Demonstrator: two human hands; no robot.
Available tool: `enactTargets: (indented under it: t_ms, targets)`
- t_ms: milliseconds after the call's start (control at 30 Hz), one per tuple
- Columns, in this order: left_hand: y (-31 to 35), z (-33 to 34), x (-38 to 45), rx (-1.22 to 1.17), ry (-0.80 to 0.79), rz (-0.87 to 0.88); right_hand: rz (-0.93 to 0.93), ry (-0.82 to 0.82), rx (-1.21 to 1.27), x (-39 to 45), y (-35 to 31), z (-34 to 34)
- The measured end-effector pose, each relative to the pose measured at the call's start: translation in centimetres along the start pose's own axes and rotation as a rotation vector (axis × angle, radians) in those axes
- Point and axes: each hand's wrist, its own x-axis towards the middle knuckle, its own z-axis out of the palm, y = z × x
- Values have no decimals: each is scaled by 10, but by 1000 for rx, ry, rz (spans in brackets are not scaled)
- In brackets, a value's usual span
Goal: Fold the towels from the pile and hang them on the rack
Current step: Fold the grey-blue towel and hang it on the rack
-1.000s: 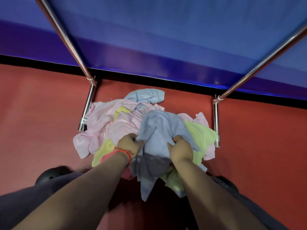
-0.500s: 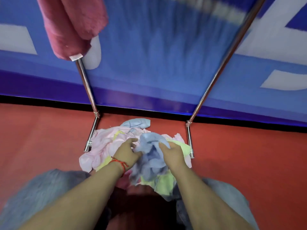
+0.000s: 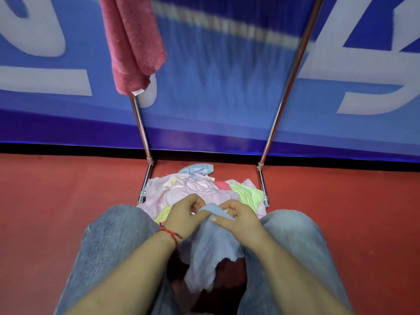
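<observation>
A pale blue towel (image 3: pixel 208 251) hangs between my knees, lifted clear of the pile. My left hand (image 3: pixel 184 218) and my right hand (image 3: pixel 238 218) both pinch its upper edge, close together. Behind them lies the pile of towels (image 3: pixel 195 189), pink, yellow-green and light blue, on the red floor between the rack's feet. The metal rack (image 3: pixel 288 83) rises on two slanted chrome legs. A dark pink towel (image 3: pixel 133 42) hangs folded over the rack at the upper left.
My legs in blue jeans (image 3: pixel 109 253) flank the hanging towel. A blue banner with white lettering (image 3: pixel 216 87) stands right behind the rack. Red floor (image 3: pixel 56 201) spreads to both sides.
Both hands pulled the blue towel off the pile and up toward me. My view rose, so the rack's upper part and the pink towel came into sight.
</observation>
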Motion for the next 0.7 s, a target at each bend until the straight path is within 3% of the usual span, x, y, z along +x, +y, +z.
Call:
enactTargets:
  t_ms: [133,233,367,533,700]
  targets:
    - [7,-11,-8,-249,280,-95,0,-78,-269,-8,5,-2]
    - [10,-25,-12,-272,432,-189,4,2,-218,-9,5,-5]
    - [-8,-26,-17,42,166,-369,-9,109,27,-9,-1,-16]
    - [-2,2,-27,129,-143,-52,-31,49,5,-11,1,-6]
    - [1,15,-24,50,-122,-31,-38,-10,69,-12,1,1]
